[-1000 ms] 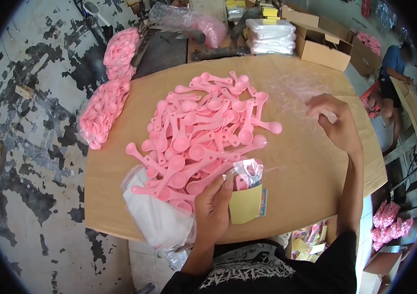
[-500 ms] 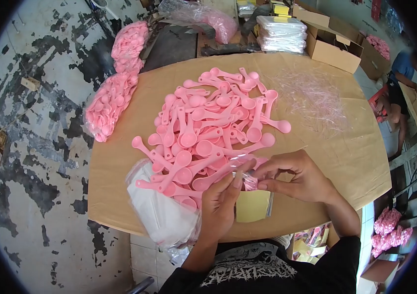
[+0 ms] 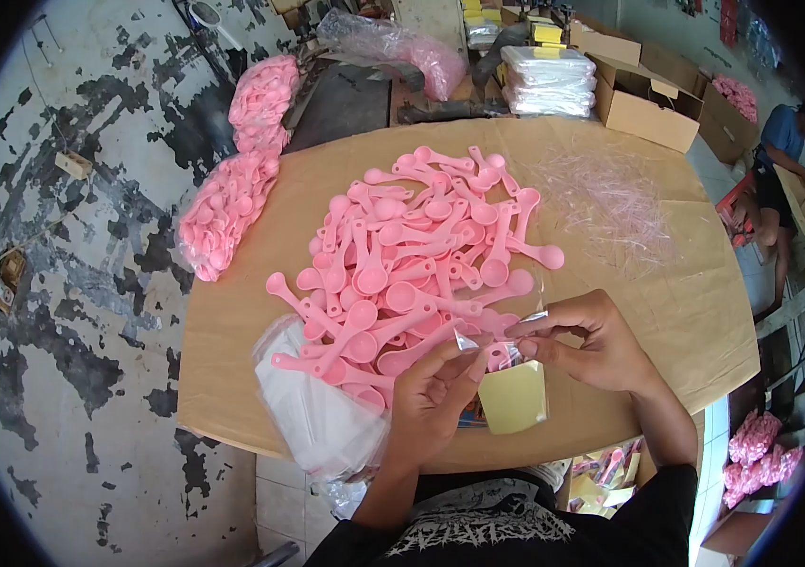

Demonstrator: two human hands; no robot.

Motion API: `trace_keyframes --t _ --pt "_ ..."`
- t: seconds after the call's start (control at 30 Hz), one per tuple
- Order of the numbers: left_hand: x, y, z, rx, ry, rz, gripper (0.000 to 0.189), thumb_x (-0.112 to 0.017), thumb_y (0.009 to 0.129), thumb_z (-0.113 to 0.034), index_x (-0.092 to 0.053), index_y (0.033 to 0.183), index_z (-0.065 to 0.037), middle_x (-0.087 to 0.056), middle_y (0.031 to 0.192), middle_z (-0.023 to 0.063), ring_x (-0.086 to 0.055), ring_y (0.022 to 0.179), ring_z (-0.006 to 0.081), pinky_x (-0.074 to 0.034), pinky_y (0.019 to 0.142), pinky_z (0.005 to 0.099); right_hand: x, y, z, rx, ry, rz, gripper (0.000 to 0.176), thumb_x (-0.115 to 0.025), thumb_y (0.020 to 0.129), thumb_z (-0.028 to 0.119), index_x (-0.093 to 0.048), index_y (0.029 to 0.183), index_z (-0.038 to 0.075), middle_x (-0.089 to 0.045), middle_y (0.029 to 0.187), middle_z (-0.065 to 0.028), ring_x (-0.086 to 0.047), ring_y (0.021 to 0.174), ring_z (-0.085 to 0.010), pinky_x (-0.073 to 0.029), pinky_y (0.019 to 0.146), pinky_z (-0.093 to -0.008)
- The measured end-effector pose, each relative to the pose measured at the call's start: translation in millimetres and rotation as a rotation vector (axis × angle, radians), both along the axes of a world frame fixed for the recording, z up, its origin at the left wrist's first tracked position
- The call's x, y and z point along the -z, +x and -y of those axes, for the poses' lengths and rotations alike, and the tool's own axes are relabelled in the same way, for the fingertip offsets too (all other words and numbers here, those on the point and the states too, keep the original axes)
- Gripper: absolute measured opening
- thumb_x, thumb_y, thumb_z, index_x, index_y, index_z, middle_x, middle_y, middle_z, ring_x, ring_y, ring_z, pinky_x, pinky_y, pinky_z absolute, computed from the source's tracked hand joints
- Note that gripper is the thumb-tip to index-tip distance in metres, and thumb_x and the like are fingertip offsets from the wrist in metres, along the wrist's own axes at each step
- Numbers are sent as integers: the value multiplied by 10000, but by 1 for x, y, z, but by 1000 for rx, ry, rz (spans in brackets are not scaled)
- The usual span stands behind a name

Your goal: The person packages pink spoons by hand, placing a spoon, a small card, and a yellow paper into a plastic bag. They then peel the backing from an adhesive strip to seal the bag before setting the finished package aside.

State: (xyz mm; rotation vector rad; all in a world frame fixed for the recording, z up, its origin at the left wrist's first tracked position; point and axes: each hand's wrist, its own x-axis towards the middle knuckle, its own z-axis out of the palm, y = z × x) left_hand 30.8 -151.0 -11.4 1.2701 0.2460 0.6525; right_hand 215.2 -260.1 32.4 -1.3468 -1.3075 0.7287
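Note:
My left hand (image 3: 432,392) and my right hand (image 3: 591,342) are close together at the near side of the table, fingers pinched on opposite sides of the mouth of a small clear plastic bag (image 3: 464,342). Between them a pink spoon handle end (image 3: 498,356) shows just above a yellow card (image 3: 513,399), seemingly inside the bag. Right behind my hands lies a large heap of pink measuring spoons (image 3: 388,236). A stack of whitish clear plastic bags (image 3: 322,411) rests left of my left hand.
Thin clear plastic strips (image 3: 610,203) lie at the table's (image 3: 695,331) back right. Bagged pink spoons (image 3: 227,213) sit at the left edge. Behind stand wrapped packs (image 3: 549,80) and a cardboard box (image 3: 648,113). Below, a box holds packed cards (image 3: 604,477). Another person (image 3: 780,151) sits far right.
Both hands have shifted slightly right with the bag and yellow card. My fingers have drawn apart at the bag's top, and the spoon's handle end now shows between them. The camera view has shifted slightly.

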Motion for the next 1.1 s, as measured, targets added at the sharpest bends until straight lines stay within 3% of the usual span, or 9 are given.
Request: trace_keyframes --t 0.3,0.5,0.7,0.73,0.83,0.9,0.93,1.07,1.1 --pt "3 -2 3 -39 50 12 249 -452 979 16 -579 1194 19 -647 967 32 -542 749 40 -438 677 184 -4 13 10 -130 185 208 373 -624 708 -121 -756 990 84 -723 851 -83 -665 761 -193 -521 720 -312" --pt "6 -4 -1 6 286 79 268 -401 961 46 -627 1103 14 -628 909 14 -470 667 27 -381 614 175 -6 17 10 -172 347 440 305 -632 664 -69 -758 881 104 -709 794 -11 -627 735 -202 -496 726 -333" --pt "8 -7 2 49 90 111 111 -463 954 31 -563 1001 21 -605 834 8 -512 716 16 -391 588 175 -5 14 11 -161 332 589 293 -600 656 -71 -744 850 94 -704 808 -29 -638 759 -207 -497 742 -348" --pt "5 -4 3 3 266 56 60 -556 934 14 -530 988 15 -599 825 11 -556 799 15 -417 567 173 -8 17 12 -114 349 622 294 -612 673 -67 -742 882 92 -704 820 -41 -649 773 -215 -504 749 -348" --pt "13 0 6 13 159 4 140 -646 906 -31 -526 973 -3 -599 856 10 -570 868 20 -442 555 171 -20 14 17 -10 266 557 296 -650 727 -44 -731 981 83 -707 868 -80 -681 820 -237 -526 767 -343" --pt "15 3 13 49 187 22 200 -662 899 -48 -539 1050 -3 -633 937 47 -614 902 75 -492 629 209 -30 -10 22 -5 35 282 301 -679 769 -13 -715 1055 72 -713 916 -109 -699 859 -250 -540 775 -329" --pt "14 1 13 61 204 31 237 -670 895 -57 -545 1089 -3 -650 978 66 -636 919 103 -517 666 227 -15 -11 23 -63 42 483 319 -712 803 46 -690 1122 54 -720 969 -118 -710 869 -250 -548 764 -299" --pt "-16 -55 26 -198 803 -60 482 -691 847 -31 -529 1301 -20 -622 1231 182 -624 1124 326 -498 931 429 -35 -1 56 -60 -205 538 304 -727 773 32 -703 1075 58 -722 990 -108 -709 873 -245 -545 755 -309" --pt "-9 -83 23 -193 782 5 453 -698 816 -4 -564 1249 -13 -646 1186 174 -637 1097 323 -499 929 430 -41 10 68 -113 -303 598 295 -733 761 29 -708 1054 61 -724 967 -98 -705 853 -254 -542 749 -326"
